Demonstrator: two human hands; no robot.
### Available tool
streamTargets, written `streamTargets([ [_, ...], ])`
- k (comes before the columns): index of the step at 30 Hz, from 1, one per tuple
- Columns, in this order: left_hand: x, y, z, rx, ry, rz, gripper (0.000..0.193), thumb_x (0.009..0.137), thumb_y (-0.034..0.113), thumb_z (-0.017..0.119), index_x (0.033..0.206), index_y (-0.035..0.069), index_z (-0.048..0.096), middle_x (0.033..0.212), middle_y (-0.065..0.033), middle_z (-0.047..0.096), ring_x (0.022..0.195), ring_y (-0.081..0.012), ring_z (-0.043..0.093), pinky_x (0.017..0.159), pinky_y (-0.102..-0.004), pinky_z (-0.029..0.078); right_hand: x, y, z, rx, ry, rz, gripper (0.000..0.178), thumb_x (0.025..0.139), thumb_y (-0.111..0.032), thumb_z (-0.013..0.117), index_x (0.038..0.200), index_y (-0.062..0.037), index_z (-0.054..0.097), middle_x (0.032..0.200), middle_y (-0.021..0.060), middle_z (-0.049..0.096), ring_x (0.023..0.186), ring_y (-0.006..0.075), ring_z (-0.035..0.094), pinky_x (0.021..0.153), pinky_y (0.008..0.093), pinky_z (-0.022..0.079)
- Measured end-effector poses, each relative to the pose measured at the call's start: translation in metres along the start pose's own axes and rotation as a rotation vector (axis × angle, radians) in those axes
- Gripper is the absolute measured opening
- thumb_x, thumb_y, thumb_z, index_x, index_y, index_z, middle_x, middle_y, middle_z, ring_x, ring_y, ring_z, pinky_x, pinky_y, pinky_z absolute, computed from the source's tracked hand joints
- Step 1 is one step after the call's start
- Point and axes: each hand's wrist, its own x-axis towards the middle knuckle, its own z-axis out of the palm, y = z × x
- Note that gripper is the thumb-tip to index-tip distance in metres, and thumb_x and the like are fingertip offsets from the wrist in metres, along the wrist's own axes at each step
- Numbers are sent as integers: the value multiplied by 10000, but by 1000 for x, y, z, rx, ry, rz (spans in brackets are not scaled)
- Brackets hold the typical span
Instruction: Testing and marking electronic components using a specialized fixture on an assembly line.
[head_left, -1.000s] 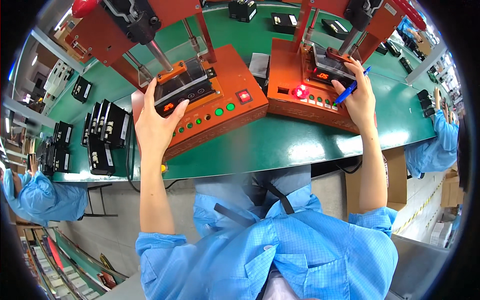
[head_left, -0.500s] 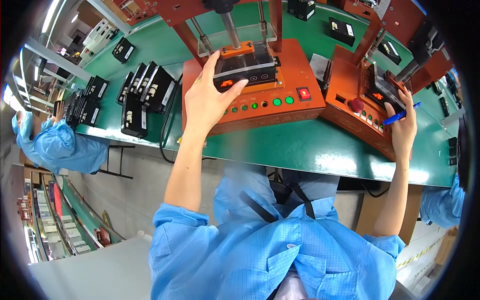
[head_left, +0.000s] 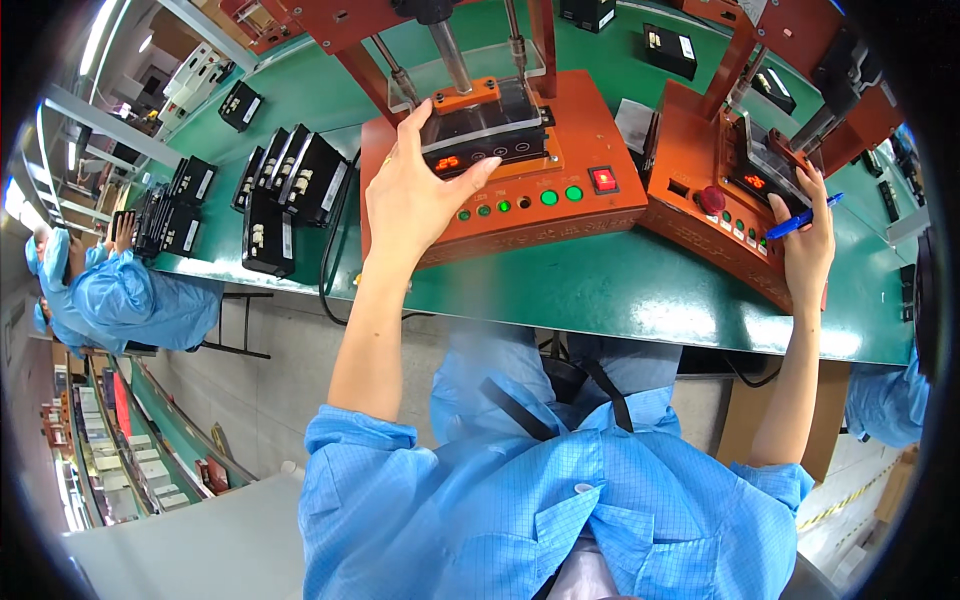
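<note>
My left hand [head_left: 405, 205] spans the left end of a black electronic module [head_left: 512, 152] with a lit red display, its thumb on the front face and a finger at the far left corner. That module sits in an orange-red press fixture [head_left: 600, 130], under an orange press head [head_left: 466, 97]. My right hand [head_left: 808, 245] has a blue pen [head_left: 784, 229] tucked between its fingers. Its fingertips rest at the right end of a second black module [head_left: 740, 182], also with a red display, in the right-hand press fixture [head_left: 672, 205].
Several black modules [head_left: 268, 225] stand grouped on the green bench [head_left: 560, 300] at the left, with more [head_left: 670, 50] at the back. A black cable [head_left: 328, 290] hangs over the front edge. A person in blue [head_left: 130, 295] sits at the far left; a blue sleeve [head_left: 885, 400] shows at right.
The view has shifted slightly. Both hands keep their places on the two modules, and both displays stay lit. At the far left, the person in blue has moved a little.
</note>
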Motion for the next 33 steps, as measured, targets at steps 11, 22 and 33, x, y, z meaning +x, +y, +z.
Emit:
streamTargets([
  [11,1,1,18,143,99,-26,908,730,629,755,1373,82,421,1111,-149,685,1028,-278,679,823,-367,551,0,-2,1,16,-4,21,533,890,-183,734,1360,-35,532,1399,137,548,1256,225,549,1034,330,434],
  [22,0,7,14,205,103,-29,883,742,618,750,1368,77,441,1080,-142,687,999,-279,677,811,-376,551,1,-2,1,24,13,3,517,888,-192,734,1341,-37,538,1403,121,547,1263,229,547,1042,341,432],
  [33,-9,31,32,228,221,-164,990,693,655,762,1391,46,413,1286,-200,497,1096,-365,612,846,-481,536,0,2,5,92,35,-5,481,863,-227,754,1278,-49,589,1400,127,549,1294,294,520,1049,375,428],
])
